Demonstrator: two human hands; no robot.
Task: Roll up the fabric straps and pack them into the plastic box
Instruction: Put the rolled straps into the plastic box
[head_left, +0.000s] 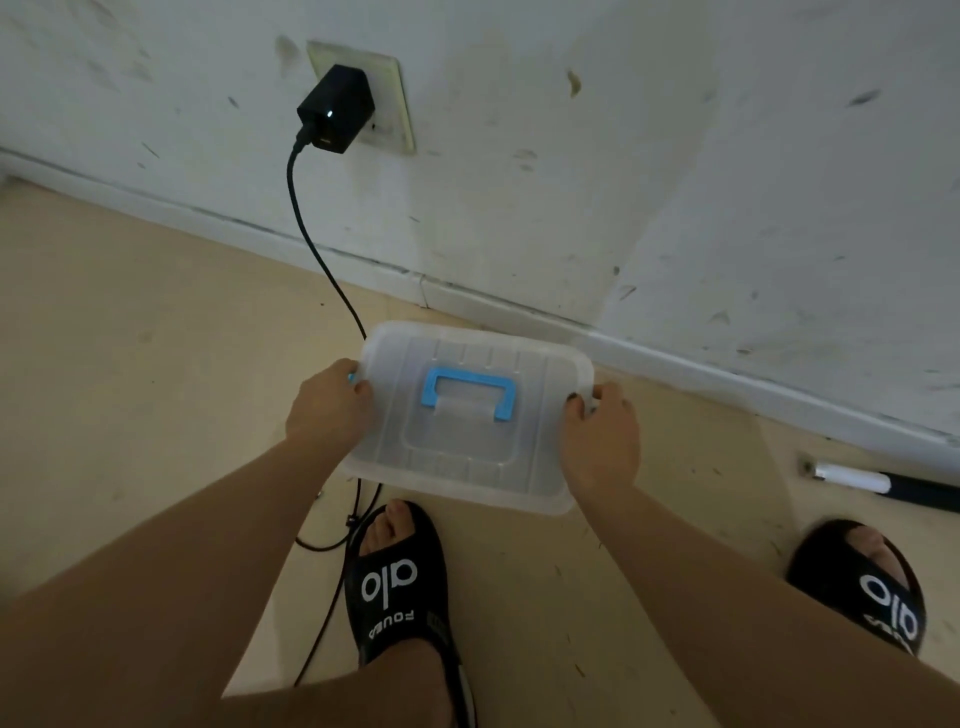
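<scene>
A translucent, frosted plastic box (467, 415) with a ribbed lid and a bright blue handle (469, 392) folded flat on top sits at the centre of the view, held above a beige floor (130, 338). The left hand (327, 408) grips its edge at 9 o'clock, fingers curled round the rim; the right hand (602, 431) grips the edge at 3 o'clock. At 6 and 4 o'clock, black sandals (397, 582) read "alo". At 11 o'clock, a black charger (335, 108) sits in a wall socket (384, 93).
</scene>
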